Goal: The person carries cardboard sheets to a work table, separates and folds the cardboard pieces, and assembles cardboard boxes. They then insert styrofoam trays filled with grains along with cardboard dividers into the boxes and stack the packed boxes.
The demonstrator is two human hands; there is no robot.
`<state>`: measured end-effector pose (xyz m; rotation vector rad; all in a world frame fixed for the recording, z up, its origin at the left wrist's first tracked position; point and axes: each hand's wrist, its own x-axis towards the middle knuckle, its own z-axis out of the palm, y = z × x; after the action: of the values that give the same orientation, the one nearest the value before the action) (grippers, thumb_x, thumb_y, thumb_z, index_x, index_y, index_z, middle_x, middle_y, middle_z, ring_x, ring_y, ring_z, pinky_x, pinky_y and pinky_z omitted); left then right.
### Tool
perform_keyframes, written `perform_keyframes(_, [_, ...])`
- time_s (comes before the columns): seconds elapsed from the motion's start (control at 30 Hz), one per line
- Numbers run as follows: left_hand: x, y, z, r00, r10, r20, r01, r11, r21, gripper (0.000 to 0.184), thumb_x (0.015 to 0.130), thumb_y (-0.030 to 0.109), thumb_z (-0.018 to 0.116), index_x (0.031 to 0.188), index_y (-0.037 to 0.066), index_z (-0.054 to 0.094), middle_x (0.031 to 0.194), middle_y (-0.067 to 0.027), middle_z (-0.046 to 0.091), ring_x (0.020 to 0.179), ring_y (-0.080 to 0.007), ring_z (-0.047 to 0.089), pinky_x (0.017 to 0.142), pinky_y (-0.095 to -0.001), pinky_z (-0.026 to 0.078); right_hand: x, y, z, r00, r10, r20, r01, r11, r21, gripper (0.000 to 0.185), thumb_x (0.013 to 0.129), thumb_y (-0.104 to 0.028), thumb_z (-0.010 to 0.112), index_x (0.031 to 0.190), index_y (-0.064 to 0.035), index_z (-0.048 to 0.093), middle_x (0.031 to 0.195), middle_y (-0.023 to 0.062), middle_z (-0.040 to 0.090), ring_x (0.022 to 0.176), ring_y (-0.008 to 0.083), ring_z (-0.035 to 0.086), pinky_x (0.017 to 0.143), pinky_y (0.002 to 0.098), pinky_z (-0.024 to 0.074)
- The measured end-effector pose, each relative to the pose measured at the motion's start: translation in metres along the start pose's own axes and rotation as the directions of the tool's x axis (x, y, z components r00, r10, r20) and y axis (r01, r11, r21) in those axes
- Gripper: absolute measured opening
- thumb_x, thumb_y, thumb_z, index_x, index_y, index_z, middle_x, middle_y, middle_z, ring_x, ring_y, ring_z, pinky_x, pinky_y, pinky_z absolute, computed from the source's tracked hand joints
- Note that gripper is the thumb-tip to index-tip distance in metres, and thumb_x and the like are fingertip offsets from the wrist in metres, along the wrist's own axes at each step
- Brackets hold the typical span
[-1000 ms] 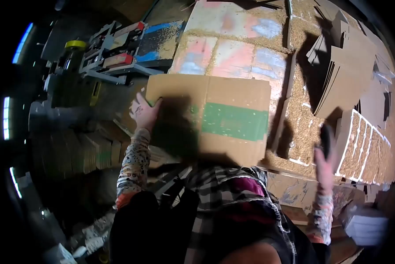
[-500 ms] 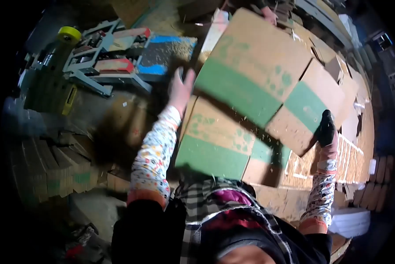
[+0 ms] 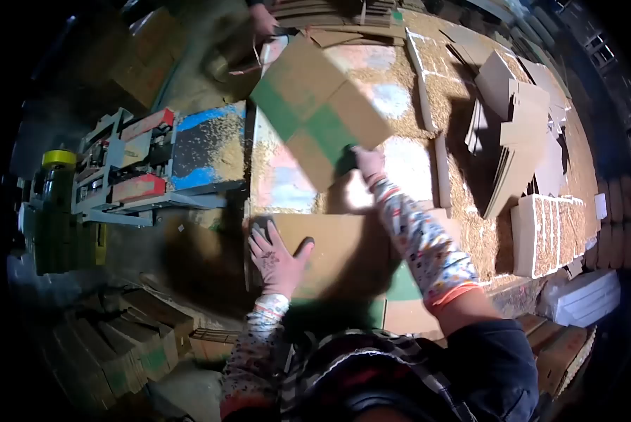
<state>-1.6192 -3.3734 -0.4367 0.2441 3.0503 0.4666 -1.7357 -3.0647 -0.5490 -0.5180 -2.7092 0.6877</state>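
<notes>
Left hand point(image 3: 279, 261), fingers spread, rests on the lower cardboard point(image 3: 340, 243) at six o'clock; right hand point(image 3: 364, 163) overlaps the edge of the upper cardboard point(image 3: 315, 105) at twelve, grip unclear; bare surface point(image 3: 410, 167) shows at two

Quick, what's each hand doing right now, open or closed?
Left hand: open, fingers spread on near cardboard.
Right hand: at edge of far cardboard; can't tell if its grip is closed.

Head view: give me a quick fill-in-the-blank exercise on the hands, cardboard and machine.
The left hand lies on the ____ (nearer or farther) brown cardboard piece.
The right hand is at the farther brown piece, whose printed colour is ____.
The grey metal machine with red parts stands on the picture's ____ side.
Missing words: nearer; green; left.
</notes>
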Motion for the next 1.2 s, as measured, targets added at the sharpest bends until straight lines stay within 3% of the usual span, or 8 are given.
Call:
perform_keyframes(0.03, [0.001,0.000,0.001,1.000,0.002,0.003,-0.002,1.000,0.004,0.099,0.071,0.061,0.063,0.139,0.000,0.025,0.136,-0.0348,0.028,0.125,-0.0482,0.028,0.103,-0.0553,0.023,0.009,0.047,-0.015,0.993,-0.071,0.091,0.087,0.979,-0.184,0.024,0.089,-0.028,0.048,0.091,-0.0123,0.065,0.079,0.0163,0.065,0.076,0.0314,0.064,0.067,0.0412,0.0501])
perform_keyframes(0.1, [0.004,0.002,-0.002,0.999,-0.012,0.036,0.012,1.000,0.010,0.098,0.072,0.060,0.062,0.139,0.000,0.024,0.136,-0.0338,0.028,0.125,-0.0477,0.027,0.103,-0.0551,0.023,-0.007,0.055,-0.112,0.801,0.597,-0.051,-0.540,0.756,0.371,0.029,0.084,-0.029,0.062,0.091,-0.0022,0.069,0.087,0.0172,0.068,0.081,0.0297,0.066,0.072,0.0375,0.0499])
perform_keyframes(0.33, [0.060,-0.042,-0.015,0.978,0.143,0.149,-0.123,0.983,-0.138,0.096,0.075,0.054,0.063,0.141,-0.001,0.020,0.135,-0.0271,0.033,0.122,-0.0441,0.034,0.103,-0.0504,0.027,-0.090,0.071,-0.293,0.883,0.427,-0.192,-0.122,0.605,0.787,0.023,0.081,-0.004,0.065,0.103,0.0019,0.064,0.095,0.0069,0.066,0.086,0.0143,0.061,0.077,0.0285,0.0483])
perform_keyframes(0.47, [0.088,-0.037,-0.047,0.958,0.229,-0.175,-0.265,0.938,-0.222,0.092,0.078,0.050,0.063,0.141,-0.001,0.020,0.135,-0.0291,0.033,0.122,-0.0439,0.035,0.104,-0.0486,0.025,-0.145,0.016,-0.383,0.897,0.429,-0.109,-0.167,0.556,0.814,0.027,0.082,-0.013,0.064,0.105,0.0006,0.061,0.096,0.0050,0.065,0.082,0.0105,0.060,0.067,0.0228,0.0478])
perform_keyframes(0.67, [0.120,0.050,-0.181,0.734,0.134,-0.665,-0.668,0.318,-0.673,0.070,0.087,0.019,0.061,0.141,0.002,0.021,0.142,-0.0146,0.029,0.123,-0.0205,0.038,0.101,-0.0315,0.036,-0.163,-0.010,-0.461,0.980,0.168,0.110,-0.197,0.693,0.694,0.041,0.076,-0.010,0.068,0.113,0.0008,0.055,0.098,0.0045,0.063,0.085,0.0131,0.061,0.076,0.0267,0.0494])
perform_keyframes(0.7, [0.099,0.067,-0.197,0.756,0.156,-0.636,-0.634,-0.068,-0.770,0.068,0.087,0.021,0.064,0.140,0.003,0.025,0.126,-0.0111,0.044,0.101,-0.0162,0.052,0.091,-0.0280,0.042,-0.158,-0.003,-0.459,0.955,0.216,0.202,-0.295,0.719,0.629,0.044,0.077,-0.008,0.067,0.117,0.0037,0.054,0.108,0.0090,0.061,0.096,0.0151,0.059,0.085,0.0268,0.0467])
perform_keyframes(0.87, [0.028,0.060,-0.204,0.959,0.208,-0.192,-0.226,0.155,-0.962,0.034,0.082,0.013,0.068,0.112,0.001,0.056,0.097,-0.0012,0.059,0.087,-0.0078,0.054,0.077,-0.0200,0.044,-0.164,-0.040,-0.408,0.934,0.349,-0.080,-0.083,0.429,0.899,0.053,0.094,-0.026,0.050,0.137,0.0012,0.034,0.129,0.0115,0.049,0.116,0.0189,0.049,0.100,0.0290,0.0384])
perform_keyframes(1.2, [0.048,0.047,-0.242,0.829,0.553,-0.079,-0.422,0.528,-0.737,0.037,0.078,0.020,0.063,0.112,0.005,0.060,0.102,-0.0100,0.061,0.094,-0.0225,0.061,0.087,-0.0308,0.046,-0.198,-0.082,-0.417,0.921,0.141,-0.362,0.221,0.575,0.788,0.033,0.091,-0.014,0.052,0.120,0.0035,0.049,0.112,0.0113,0.057,0.104,0.0179,0.053,0.095,0.0277,0.0399])
